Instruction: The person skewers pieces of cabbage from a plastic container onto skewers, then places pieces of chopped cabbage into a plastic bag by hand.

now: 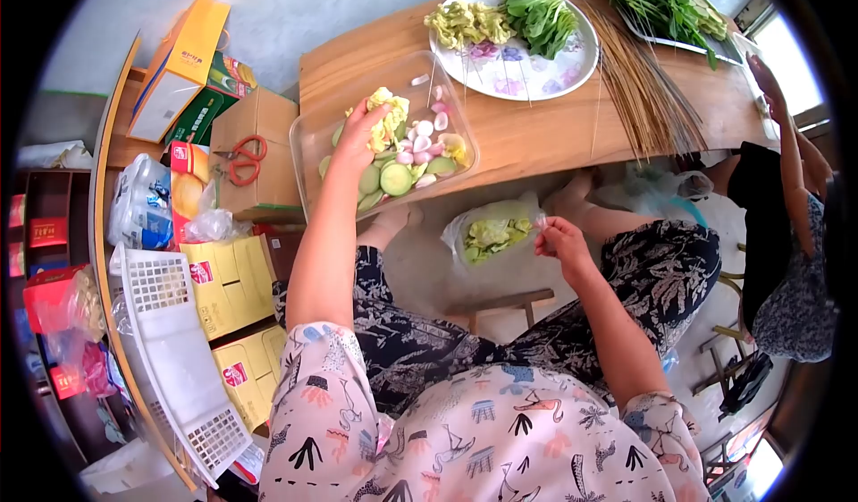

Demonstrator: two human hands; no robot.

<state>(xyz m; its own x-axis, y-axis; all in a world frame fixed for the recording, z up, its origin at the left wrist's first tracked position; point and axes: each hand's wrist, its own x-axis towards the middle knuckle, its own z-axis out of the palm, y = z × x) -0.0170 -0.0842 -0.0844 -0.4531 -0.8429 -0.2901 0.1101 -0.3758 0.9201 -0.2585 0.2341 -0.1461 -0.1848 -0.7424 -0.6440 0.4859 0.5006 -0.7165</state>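
My left hand [356, 134] is closed around a clump of pale yellow-green leaves [390, 118], above a clear plastic tub [308, 149]. In that tub lie green vegetable slices [396, 179] and several peeled pinkish shallots [422, 143]. My right hand [563, 241] pinches the rim of a clear plastic bag [456, 231], which hangs below the table edge. More yellow-green leaves [492, 236] sit inside the bag.
On the wooden table [527, 135] are a round white tray [465, 73] with greens, thin brown sticks [639, 82] and a second tray [728, 53] of leafy stems. Cartons [259, 140], red-handled scissors [243, 160] and a white basket [183, 359] stand left. Another person [786, 252] is at right.
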